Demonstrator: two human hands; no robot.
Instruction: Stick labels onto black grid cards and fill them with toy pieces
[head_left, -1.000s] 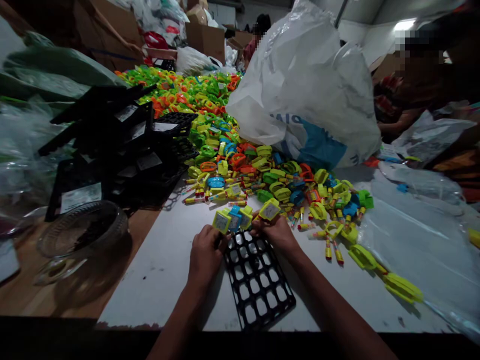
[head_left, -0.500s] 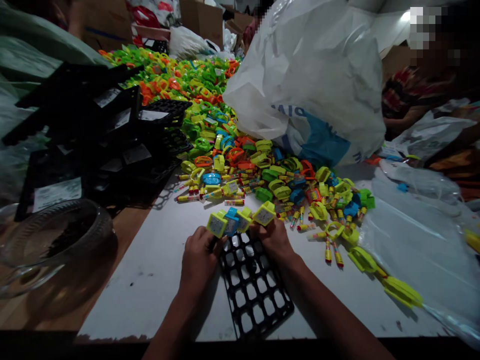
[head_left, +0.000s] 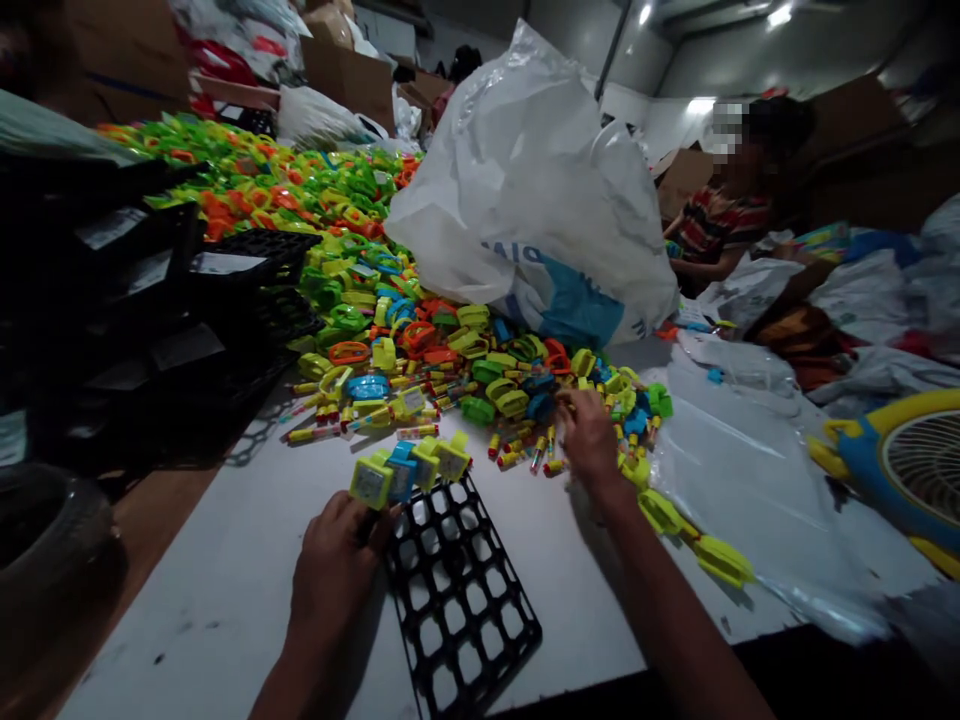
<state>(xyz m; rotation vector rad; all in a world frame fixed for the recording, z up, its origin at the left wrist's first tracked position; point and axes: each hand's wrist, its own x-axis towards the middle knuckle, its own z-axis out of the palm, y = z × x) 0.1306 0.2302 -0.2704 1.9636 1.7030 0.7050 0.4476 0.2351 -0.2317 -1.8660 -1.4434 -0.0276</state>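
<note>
My left hand (head_left: pixel 337 560) is closed on the far left corner of a black plastic grid tray (head_left: pixel 457 600), which lies slanted on the white board. Across the tray's far edge stands a row of toy watches (head_left: pixel 401 470), yellow-green ones and a blue one, their square faces turned towards me. My right hand (head_left: pixel 590 437) is away from the tray, at the near edge of a heap of toy watches (head_left: pixel 510 400). Its fingers are curled in, and what they hold, if anything, is hidden. Small candy tubes (head_left: pixel 514 458) with yellow and red ends lie beside it.
Stacked black trays (head_left: pixel 135 290) stand on the left, behind a clear bowl (head_left: pixel 52 530). A big white plastic bag (head_left: pixel 532 190) rises behind the heap. Clear plastic bags (head_left: pixel 750 480) and a yellow-blue fan (head_left: pixel 900 460) are on the right. Another person (head_left: pixel 724 220) sits farther back.
My right hand has left the tray's far edge and moved right and forward to the heap. The last yellow-green watch stands in the row without it. My view has turned right.
</note>
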